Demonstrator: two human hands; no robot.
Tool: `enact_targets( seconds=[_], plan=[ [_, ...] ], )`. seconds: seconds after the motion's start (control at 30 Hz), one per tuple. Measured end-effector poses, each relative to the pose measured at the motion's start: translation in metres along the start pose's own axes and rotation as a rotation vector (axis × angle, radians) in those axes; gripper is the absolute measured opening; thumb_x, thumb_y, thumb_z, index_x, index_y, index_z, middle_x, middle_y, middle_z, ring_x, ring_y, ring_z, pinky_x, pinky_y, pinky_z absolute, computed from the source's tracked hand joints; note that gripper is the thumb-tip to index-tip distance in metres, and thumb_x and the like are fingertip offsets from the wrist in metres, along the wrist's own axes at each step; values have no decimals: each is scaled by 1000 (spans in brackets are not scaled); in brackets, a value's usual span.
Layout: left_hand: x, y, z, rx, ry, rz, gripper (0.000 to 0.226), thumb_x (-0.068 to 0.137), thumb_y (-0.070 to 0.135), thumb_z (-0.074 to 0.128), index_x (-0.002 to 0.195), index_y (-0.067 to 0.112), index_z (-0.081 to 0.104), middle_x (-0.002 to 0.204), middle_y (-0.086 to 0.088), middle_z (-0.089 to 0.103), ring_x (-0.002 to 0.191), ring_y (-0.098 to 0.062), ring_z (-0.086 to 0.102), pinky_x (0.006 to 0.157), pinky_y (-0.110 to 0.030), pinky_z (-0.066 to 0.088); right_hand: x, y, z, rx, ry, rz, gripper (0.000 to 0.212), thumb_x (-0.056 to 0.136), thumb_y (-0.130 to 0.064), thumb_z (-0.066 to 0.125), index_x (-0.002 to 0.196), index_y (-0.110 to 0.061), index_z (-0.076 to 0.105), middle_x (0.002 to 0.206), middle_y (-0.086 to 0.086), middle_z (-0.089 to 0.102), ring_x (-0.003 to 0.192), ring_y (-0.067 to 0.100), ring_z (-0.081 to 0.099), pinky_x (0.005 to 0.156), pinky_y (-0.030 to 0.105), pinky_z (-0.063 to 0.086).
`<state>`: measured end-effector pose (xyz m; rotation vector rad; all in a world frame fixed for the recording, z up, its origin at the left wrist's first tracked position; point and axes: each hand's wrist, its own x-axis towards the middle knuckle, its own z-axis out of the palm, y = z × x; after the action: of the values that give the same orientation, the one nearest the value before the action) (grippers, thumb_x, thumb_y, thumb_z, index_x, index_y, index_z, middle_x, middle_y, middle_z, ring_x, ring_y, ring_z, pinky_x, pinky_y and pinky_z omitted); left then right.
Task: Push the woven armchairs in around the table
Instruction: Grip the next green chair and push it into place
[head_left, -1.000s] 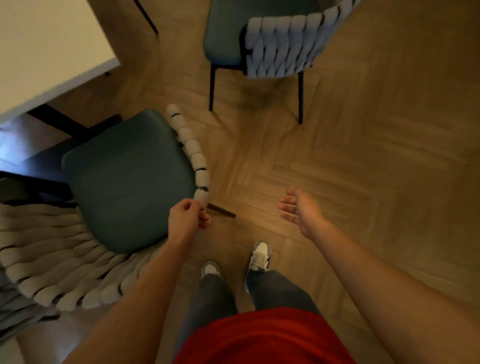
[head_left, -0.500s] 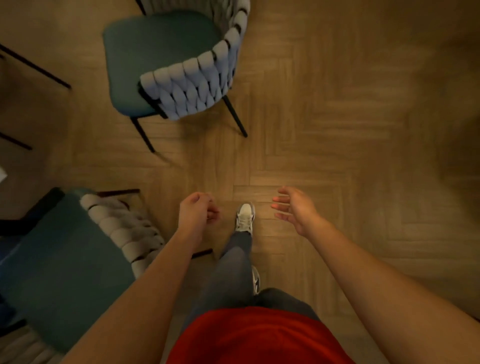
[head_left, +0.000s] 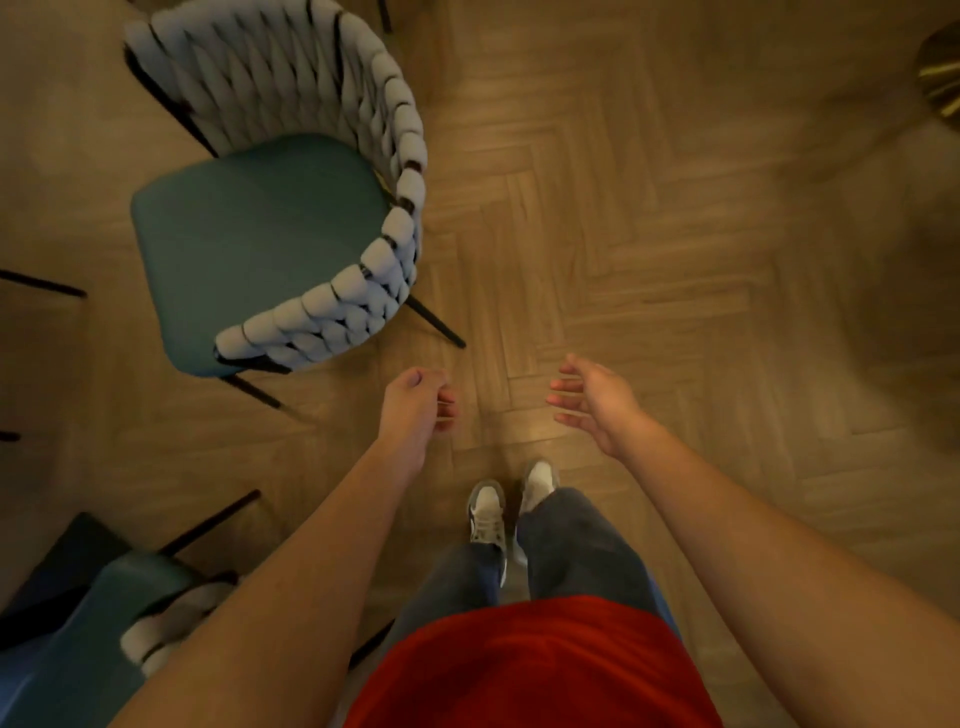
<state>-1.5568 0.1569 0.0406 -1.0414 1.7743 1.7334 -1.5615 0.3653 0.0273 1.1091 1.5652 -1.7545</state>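
Note:
A woven armchair (head_left: 270, 234) with a teal seat and a pale grey braided back stands on the floor at the upper left, its open front facing left. My left hand (head_left: 415, 402) hovers just below and right of its back, fingers curled in on nothing, not touching it. My right hand (head_left: 597, 397) hangs further right over bare floor, fingers spread and empty. A second woven armchair (head_left: 98, 634) shows partly at the bottom left corner, half hidden by my left forearm. The table is out of view.
Herringbone wooden floor (head_left: 675, 234) stretches to the right. A brass-coloured round object (head_left: 940, 78) sits at the top right edge. Thin black legs (head_left: 41, 283) poke in at the left edge. My feet (head_left: 511, 499) stand below my hands.
My left hand has let go of the first armchair, which slid to the bottom left corner. The view swung onto the second armchair, now larger and closer. Both hands stay raised.

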Motion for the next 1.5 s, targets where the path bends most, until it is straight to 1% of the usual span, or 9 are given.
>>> enact_targets(
  seconds=[0.1, 0.37, 0.57, 0.8, 0.93, 1.07, 1.13, 1.4, 1.5],
  plan=[
    [25, 35, 24, 0, -6, 3, 11, 98, 17, 54, 91, 9, 57, 77, -10, 61, 63, -20, 60, 65, -37, 53, 27, -40, -7, 15, 1, 7, 27, 100, -35, 47, 110, -13, 59, 92, 4, 63, 79, 18, 62, 66, 32, 50],
    [96, 134, 106, -34, 95, -17, 13, 99, 16, 53, 90, 8, 58, 75, -9, 60, 59, -18, 58, 52, -29, 52, 114, -162, -28, 6, -54, 26, 28, 101, -34, 47, 113, -11, 58, 95, 5, 64, 78, 17, 62, 66, 32, 51],
    [142, 206, 148, -123, 146, -15, 14, 100, 16, 51, 89, 9, 56, 72, -8, 58, 58, -18, 56, 56, -32, 50, 163, -257, -15, -57, -130, 26, 23, 101, -36, 44, 102, -17, 58, 96, 5, 64, 80, 16, 62, 68, 32, 51],
    [208, 271, 169, -218, 205, -79, 14, 101, 17, 51, 93, 8, 57, 72, -8, 56, 58, -19, 56, 51, -29, 51, 222, -352, 30, -161, -215, -8, 23, 102, -34, 43, 101, -14, 56, 90, 5, 61, 77, 18, 61, 74, 36, 49],
    [250, 305, 175, -295, 244, -151, 14, 100, 14, 51, 90, 8, 57, 71, -9, 56, 54, -18, 55, 49, -29, 49, 252, -403, 56, -255, -236, 5, 22, 102, -34, 44, 94, -18, 56, 94, 7, 63, 81, 19, 63, 85, 42, 50],
    [280, 345, 176, -313, 299, -155, 14, 100, 15, 51, 91, 9, 59, 75, -9, 60, 60, -18, 58, 54, -30, 53, 279, -455, 81, -368, -285, 27, 21, 101, -36, 45, 101, -19, 58, 103, 8, 66, 89, 21, 65, 76, 38, 53],
    [291, 366, 175, -305, 336, -145, 15, 101, 16, 49, 91, 10, 59, 75, -8, 60, 61, -18, 59, 52, -27, 52, 291, -479, 99, -393, -310, 37, 23, 101, -35, 46, 106, -16, 57, 98, 7, 65, 85, 20, 64, 72, 36, 52],
    [330, 417, 167, -513, 517, -170, 16, 100, 14, 49, 86, 10, 56, 73, -9, 58, 60, -21, 58, 55, -32, 51, 335, -552, 179, -653, -497, 67, 22, 100, -36, 47, 100, -18, 60, 100, 8, 67, 88, 21, 66, 77, 38, 54],
    [343, 431, 166, -607, 616, -196, 18, 101, 15, 47, 86, 12, 56, 73, -8, 58, 61, -20, 57, 57, -32, 50, 354, -574, 206, -760, -583, 85, 23, 99, -37, 51, 104, -17, 62, 102, 9, 68, 90, 22, 67, 78, 38, 55]
  ],
)
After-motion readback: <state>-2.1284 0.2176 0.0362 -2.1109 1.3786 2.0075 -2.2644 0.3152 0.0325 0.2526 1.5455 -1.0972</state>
